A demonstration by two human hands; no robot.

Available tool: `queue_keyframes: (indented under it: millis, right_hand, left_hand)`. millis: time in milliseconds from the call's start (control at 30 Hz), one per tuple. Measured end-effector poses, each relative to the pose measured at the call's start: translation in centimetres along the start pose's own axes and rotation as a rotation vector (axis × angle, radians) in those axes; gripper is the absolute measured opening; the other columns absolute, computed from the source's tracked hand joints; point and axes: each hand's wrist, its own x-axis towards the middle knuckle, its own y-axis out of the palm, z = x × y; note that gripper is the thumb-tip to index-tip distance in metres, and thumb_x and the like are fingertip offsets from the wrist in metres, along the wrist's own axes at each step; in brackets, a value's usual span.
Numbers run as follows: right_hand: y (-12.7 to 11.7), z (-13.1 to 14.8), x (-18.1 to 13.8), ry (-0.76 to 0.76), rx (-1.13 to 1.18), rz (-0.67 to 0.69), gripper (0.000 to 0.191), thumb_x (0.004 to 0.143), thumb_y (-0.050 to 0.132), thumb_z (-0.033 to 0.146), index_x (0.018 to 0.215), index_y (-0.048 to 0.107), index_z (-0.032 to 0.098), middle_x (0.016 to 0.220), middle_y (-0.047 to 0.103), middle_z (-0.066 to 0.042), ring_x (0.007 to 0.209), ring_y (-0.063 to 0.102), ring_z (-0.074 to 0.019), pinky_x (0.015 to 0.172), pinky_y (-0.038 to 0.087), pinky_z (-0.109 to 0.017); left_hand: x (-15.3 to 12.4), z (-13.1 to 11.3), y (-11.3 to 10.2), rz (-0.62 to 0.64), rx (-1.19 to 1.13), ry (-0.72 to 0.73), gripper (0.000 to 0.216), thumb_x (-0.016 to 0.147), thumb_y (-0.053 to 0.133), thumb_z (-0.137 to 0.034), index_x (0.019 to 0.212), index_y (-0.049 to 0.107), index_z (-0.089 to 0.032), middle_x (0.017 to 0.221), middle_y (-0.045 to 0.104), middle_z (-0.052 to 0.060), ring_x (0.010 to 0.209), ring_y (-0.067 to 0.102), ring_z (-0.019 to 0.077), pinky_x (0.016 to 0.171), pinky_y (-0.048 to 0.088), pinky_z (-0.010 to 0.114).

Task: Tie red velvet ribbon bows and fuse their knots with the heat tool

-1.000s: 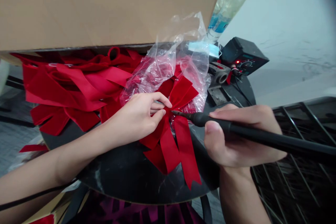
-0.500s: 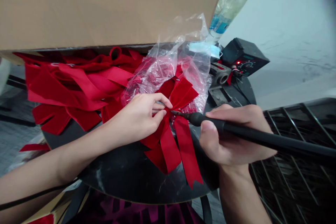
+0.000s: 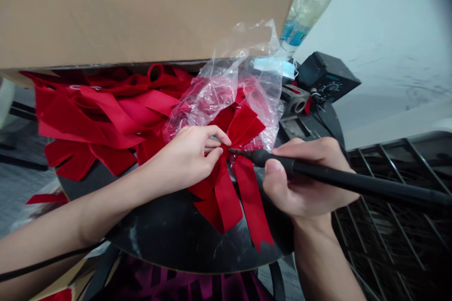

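A red velvet bow with long tails lies on a round black table top. My left hand pinches the bow's centre between thumb and fingers. My right hand grips a black soldering iron like a pen, and its thin tip reaches the bow's centre, right beside my left fingertips. The point of contact is small and partly hidden by the fingers. Behind the bow lies a crumpled clear plastic bag with red ribbon inside.
A heap of red velvet bows lies to the left. A cardboard box overhangs the back. Behind the bag stand a plastic water bottle, a black soldering station and an iron holder. A black wire rack sits to the right.
My right hand and the iron have shifted slightly left, with the tip still at the bow's centre. The soldering station's red light no longer shows. My left hand has barely moved.
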Motion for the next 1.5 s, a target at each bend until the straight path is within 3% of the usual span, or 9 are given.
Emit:
queue_keyframes:
  millis: [400, 667, 933, 1500]
  right_hand:
    - [-0.9, 1.2, 1.3, 0.030, 0.094, -0.116, 0.010, 0.075, 0.073, 0.026, 0.079, 0.065, 0.023, 0.062, 0.064, 0.003, 0.044, 0.057, -0.0124, 0.040, 0.045, -0.025]
    - [-1.0, 1.5, 0.7, -0.011, 0.030, -0.006, 0.011, 0.078, 0.073, 0.027, 0.083, 0.065, 0.022, 0.062, 0.064, 0.004, 0.045, 0.060, -0.0124, 0.043, 0.044, -0.025]
    - [0.1, 0.7, 0.1, -0.067, 0.064, -0.081, 0.013, 0.079, 0.073, 0.033, 0.084, 0.066, 0.023, 0.065, 0.066, 0.003, 0.047, 0.060, -0.0135, 0.044, 0.044, -0.026]
    - [0.0, 1.5, 0.2, 0.021, 0.141, 0.027, 0.008, 0.079, 0.070, 0.026, 0.085, 0.065, 0.025, 0.067, 0.070, 0.002, 0.049, 0.064, -0.0145, 0.045, 0.047, -0.026]
  left_hand:
    - [0.2, 0.0, 0.0, -0.005, 0.022, -0.043, 0.019, 0.087, 0.060, -0.014, 0.104, 0.069, -0.018, 0.087, 0.082, 0.006, 0.082, 0.080, 0.0196, 0.068, 0.060, 0.025]
    - [0.1, 0.2, 0.0, 0.006, 0.032, -0.018, 0.019, 0.089, 0.057, -0.014, 0.104, 0.068, -0.018, 0.085, 0.081, 0.005, 0.076, 0.079, 0.0195, 0.064, 0.057, 0.025]
    - [0.2, 0.2, 0.1, -0.004, 0.038, -0.001, 0.020, 0.088, 0.057, -0.014, 0.103, 0.068, -0.020, 0.090, 0.082, 0.005, 0.084, 0.080, 0.0213, 0.072, 0.061, 0.029]
    - [0.3, 0.8, 0.2, -0.030, 0.069, 0.013, 0.023, 0.086, 0.058, -0.011, 0.104, 0.070, -0.019, 0.087, 0.082, 0.004, 0.081, 0.080, 0.0205, 0.071, 0.061, 0.027]
